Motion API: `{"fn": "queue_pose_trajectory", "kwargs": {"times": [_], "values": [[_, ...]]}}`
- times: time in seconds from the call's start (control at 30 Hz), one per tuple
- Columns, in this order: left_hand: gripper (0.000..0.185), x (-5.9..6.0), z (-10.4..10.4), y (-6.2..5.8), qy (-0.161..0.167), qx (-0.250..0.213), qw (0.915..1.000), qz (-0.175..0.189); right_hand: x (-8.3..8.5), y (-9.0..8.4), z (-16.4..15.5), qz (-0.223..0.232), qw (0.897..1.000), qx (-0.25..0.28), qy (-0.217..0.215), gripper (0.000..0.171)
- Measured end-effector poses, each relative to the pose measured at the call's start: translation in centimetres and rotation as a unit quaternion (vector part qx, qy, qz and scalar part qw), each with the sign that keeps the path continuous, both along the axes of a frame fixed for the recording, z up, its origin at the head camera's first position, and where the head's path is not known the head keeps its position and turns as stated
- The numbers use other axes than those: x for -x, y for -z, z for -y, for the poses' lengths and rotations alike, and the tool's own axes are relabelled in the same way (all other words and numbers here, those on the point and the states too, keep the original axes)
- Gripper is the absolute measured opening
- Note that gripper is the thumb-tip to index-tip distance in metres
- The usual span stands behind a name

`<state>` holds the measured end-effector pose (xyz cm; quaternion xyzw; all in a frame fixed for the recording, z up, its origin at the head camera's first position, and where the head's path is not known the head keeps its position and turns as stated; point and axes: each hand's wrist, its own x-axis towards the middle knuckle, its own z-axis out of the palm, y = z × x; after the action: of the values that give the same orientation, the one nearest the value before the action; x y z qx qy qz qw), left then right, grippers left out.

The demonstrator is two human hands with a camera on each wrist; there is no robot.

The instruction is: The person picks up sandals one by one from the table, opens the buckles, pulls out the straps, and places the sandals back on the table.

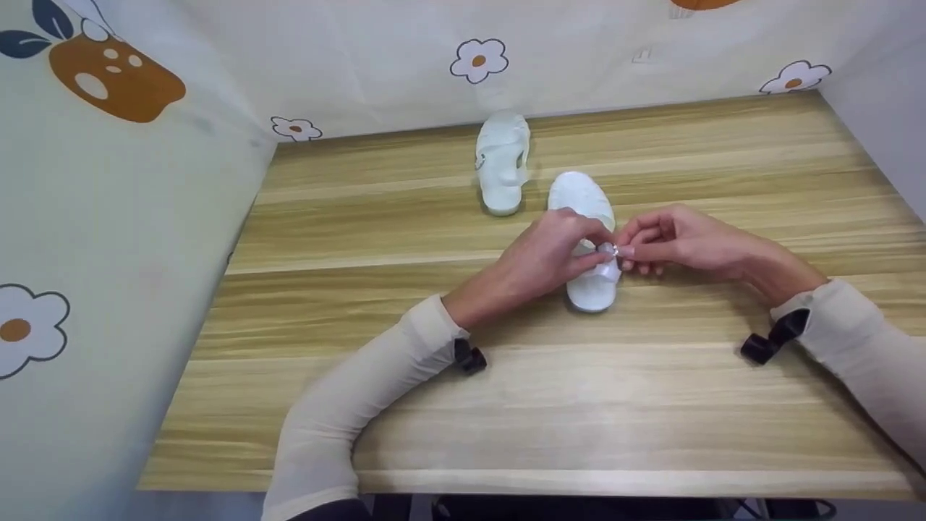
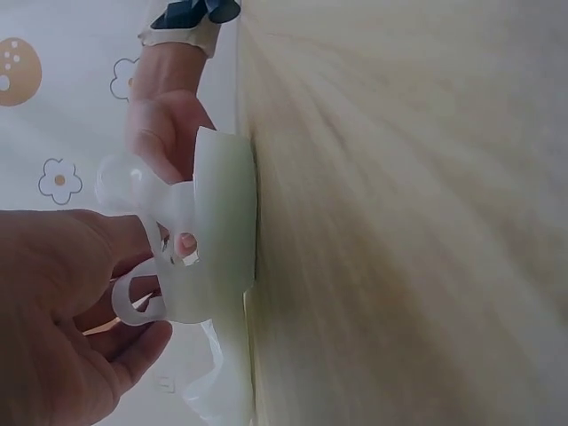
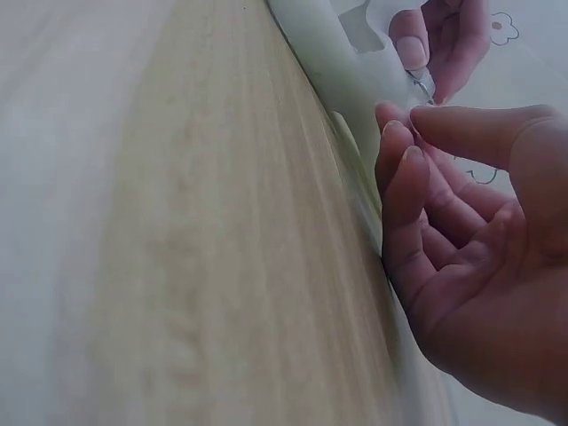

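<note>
A white sandal [image 1: 592, 295] lies sole down on the table, partly covered by my left hand [image 1: 546, 253]. The thumb and fingers of that hand pinch its pale strap, which bends into a loop [image 2: 124, 302] in the left wrist view. From the sandal's right side, my right hand [image 1: 684, 239] brings its thumb and index fingertips together at a small shiny piece, seemingly the strap's buckle [image 3: 423, 86]; the tips hide most of what they pinch. The other fingers of the right hand are curled.
A second white sandal [image 1: 499, 163] lies farther back, left of the first. The wood-grain table [image 1: 347, 289] meets a patterned cloth wall [image 1: 391, 65] at the back and another at the left. Black wrist mounts [image 1: 774, 340] hang below the sleeves.
</note>
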<state>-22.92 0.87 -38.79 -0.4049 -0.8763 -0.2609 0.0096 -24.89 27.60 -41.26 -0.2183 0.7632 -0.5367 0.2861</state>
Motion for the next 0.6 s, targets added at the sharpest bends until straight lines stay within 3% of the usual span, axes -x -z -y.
{"fn": "queue_pose_trajectory", "kwargs": {"times": [0.2, 0.43, 0.6], "values": [[0.025, -0.04, -0.18, -0.23, -0.010, 0.031, 0.9995, -0.001, -0.12, -0.04, 0.09, -0.005, 1.000, 0.021, 0.008, 0.030], [0.023, -0.28, -0.11, -0.14, 0.006, -0.003, 0.9999, -0.012, -0.12, -0.06, 0.17, -0.025, 0.999, 0.013, 0.033, 0.028], [0.024, -0.60, 0.00, 0.08, 0.013, -0.038, 0.9990, -0.019, 0.01, 0.24, 0.21, -0.041, 0.999, 0.024, 0.021, 0.025]]}}
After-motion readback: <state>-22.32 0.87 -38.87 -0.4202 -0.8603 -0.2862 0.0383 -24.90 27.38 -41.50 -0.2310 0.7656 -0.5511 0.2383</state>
